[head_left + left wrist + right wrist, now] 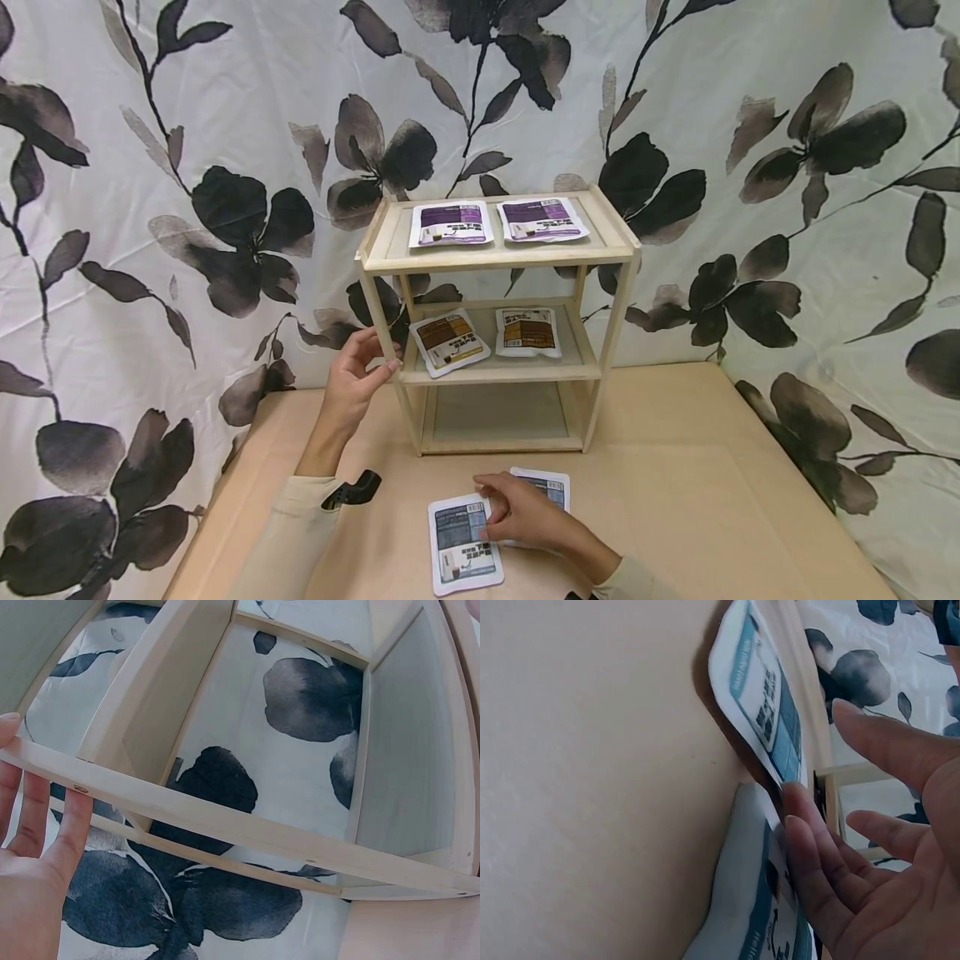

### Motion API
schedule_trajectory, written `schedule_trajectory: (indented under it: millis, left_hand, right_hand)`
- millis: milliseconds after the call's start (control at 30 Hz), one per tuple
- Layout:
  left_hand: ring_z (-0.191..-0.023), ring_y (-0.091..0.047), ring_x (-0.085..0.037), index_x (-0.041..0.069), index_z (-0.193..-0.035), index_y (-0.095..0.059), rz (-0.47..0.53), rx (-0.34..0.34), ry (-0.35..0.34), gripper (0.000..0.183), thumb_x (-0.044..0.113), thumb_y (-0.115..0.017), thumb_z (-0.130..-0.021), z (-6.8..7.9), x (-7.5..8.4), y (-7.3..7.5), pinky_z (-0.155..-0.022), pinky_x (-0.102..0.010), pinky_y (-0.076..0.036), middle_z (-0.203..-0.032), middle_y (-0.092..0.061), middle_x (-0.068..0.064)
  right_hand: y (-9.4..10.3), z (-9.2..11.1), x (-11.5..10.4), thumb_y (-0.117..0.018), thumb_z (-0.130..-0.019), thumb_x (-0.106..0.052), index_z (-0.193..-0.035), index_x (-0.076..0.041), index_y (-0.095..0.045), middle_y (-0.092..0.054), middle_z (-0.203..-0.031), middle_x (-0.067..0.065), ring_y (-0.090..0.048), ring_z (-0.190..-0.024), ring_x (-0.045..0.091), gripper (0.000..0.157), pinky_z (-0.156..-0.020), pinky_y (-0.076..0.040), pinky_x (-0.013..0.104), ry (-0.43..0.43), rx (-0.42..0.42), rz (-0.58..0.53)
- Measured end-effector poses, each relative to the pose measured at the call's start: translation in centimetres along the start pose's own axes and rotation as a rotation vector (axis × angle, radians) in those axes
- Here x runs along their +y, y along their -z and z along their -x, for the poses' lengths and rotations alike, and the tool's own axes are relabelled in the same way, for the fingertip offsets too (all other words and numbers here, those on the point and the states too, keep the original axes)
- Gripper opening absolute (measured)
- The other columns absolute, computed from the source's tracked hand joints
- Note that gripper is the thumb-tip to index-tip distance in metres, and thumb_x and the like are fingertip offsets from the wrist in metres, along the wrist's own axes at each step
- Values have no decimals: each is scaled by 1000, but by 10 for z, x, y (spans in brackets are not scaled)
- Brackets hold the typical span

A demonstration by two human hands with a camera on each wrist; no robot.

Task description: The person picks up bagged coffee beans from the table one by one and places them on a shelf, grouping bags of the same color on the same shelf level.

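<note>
A pale wooden three-tier shelf (pixel 498 262) stands on the table. My left hand (pixel 352 379) grips its left front post, thumb on one side and fingers behind, as the left wrist view shows with the wooden post (pixel 225 815). In front of the shelf lie two white-and-blue pouches: a nearer left pouch (pixel 465 560) and a right pouch (pixel 553 485) partly hidden by my right hand (pixel 528 515). In the right wrist view, the fingertips touch the pouches where their edges meet, while the thumb stands apart from the fingers.
Two purple-labelled pouches, left (pixel 452 225) and right (pixel 542 220), lie on the top tier. The middle tier bears two brown-labelled pouches, a tilted one (pixel 450 342) and a straighter one (pixel 528 332). Behind hangs a floral curtain (pixel 480 100). The tan table (pixel 697 475) extends to both sides.
</note>
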State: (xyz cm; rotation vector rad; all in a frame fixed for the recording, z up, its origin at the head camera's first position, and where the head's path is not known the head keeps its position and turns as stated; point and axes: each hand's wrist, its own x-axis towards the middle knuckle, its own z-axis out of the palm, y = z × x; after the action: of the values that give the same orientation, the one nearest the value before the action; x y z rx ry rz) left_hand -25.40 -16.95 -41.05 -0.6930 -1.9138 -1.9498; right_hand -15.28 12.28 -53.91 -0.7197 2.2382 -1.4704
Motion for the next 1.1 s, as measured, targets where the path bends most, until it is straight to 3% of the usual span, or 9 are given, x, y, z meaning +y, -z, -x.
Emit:
schedule_trajectory:
  millis: [67, 233, 300, 467, 600, 733, 900, 1100]
  left_hand:
    - [-103, -62, -23, -9, -135, -48, -2, 5, 3, 52, -14, -69, -88, 0, 0, 0, -84, -26, -56, -109, -67, 0]
    - [-106, -60, -33, -4, -135, -51, -13, 15, 10, 51, -13, -69, -88, 0, 0, 0, -85, -27, -55, -110, -67, 1]
    - [-106, -61, -30, -4, -135, -51, -11, 16, 12, 51, -13, -69, -88, 0, 1, 0, -86, -27, -55, -109, -67, 1]
    - [-103, -62, -20, -4, -134, -52, -2, 15, 12, 50, -13, -69, -88, 0, 0, -1, -85, -26, -55, -109, -68, 1]
    - [-103, -62, -20, -5, -134, -51, -3, 12, 8, 50, -13, -68, -88, 1, -1, -1, -84, -25, -55, -109, -67, 1]
    - [-104, -62, -22, -6, -134, -51, -2, 7, 2, 50, -13, -68, -88, 1, -1, -1, -84, -25, -55, -109, -67, 1]
    - [-103, -62, -25, -8, -134, -49, 1, 14, 0, 51, -14, -69, -87, 1, 0, -1, -83, -26, -55, -111, -66, -14]
    - [-102, -62, -21, -7, -134, -50, 4, 20, 6, 52, -14, -69, -87, 2, 1, -1, -83, -25, -56, -113, -59, -30]
  right_hand:
    - [-2, 0, 1, -86, -81, -11, -146, 3, -48, -58, -131, 19, -68, -82, 6, 76, -80, -55, 22, 5, 13, 37]
    - [-7, -2, 1, -89, -76, -14, -142, 3, -53, -57, -121, 12, -62, -80, 7, 77, -81, -50, 20, 24, 57, 164]
    - [-10, -3, 0, -91, -74, -15, -141, 3, -53, -54, -120, 11, -58, -79, 7, 79, -72, -46, 19, 18, 73, 202]
    - [-19, -4, 0, -93, -71, -22, -141, -2, -55, -51, -120, 7, -52, -76, 5, 82, -66, -42, 20, -20, 103, 317]
    - [-25, -4, 2, -95, -67, -30, -139, -8, -58, -51, -118, 1, -50, -90, 6, 84, -79, -47, 24, -9, 135, 430]
    - [-29, -3, 3, -97, -62, -31, -137, -16, -62, -50, -115, -6, -43, -102, 7, 85, -91, -43, 29, 26, 173, 490]
    - [-31, -2, 3, -97, -62, -29, -135, -18, -64, -48, -114, -8, -40, -103, 7, 81, -91, -41, 30, 58, 197, 511]
    - [-30, -2, 1, -95, -63, -45, -136, -15, -62, -51, -118, -6, -42, -103, 10, 86, -94, -42, 34, 48, 171, 590]
